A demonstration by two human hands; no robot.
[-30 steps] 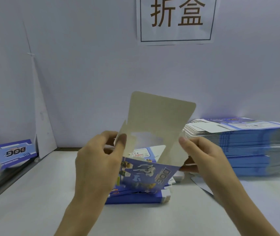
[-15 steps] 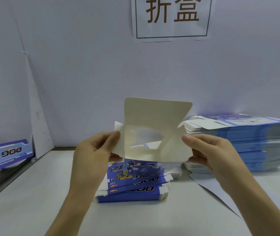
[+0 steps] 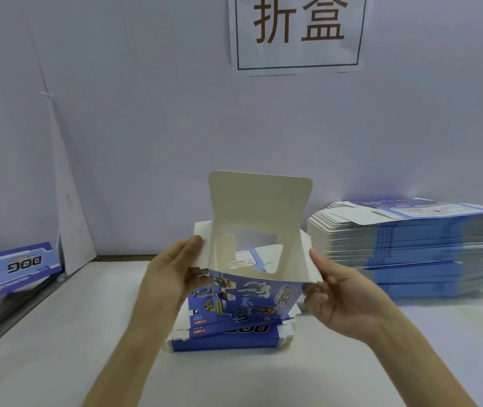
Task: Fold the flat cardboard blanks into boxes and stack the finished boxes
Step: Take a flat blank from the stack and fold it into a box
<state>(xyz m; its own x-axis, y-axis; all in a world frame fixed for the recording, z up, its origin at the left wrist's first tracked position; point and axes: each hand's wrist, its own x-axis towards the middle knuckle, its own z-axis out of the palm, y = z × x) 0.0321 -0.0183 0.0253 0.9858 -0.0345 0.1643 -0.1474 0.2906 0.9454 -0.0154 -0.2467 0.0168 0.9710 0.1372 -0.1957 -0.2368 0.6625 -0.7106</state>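
The box [image 3: 252, 259] is thin cardboard, plain and dull inside, shiny blue print outside; the table [image 3: 58, 348] looks smooth.

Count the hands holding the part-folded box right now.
2. The left hand pinches the white flap on the left side of the box; the right hand grips its right wall. No other hand is in view.

Wall sign [image 3: 299, 33] (two characters), table [image 3: 58, 348].
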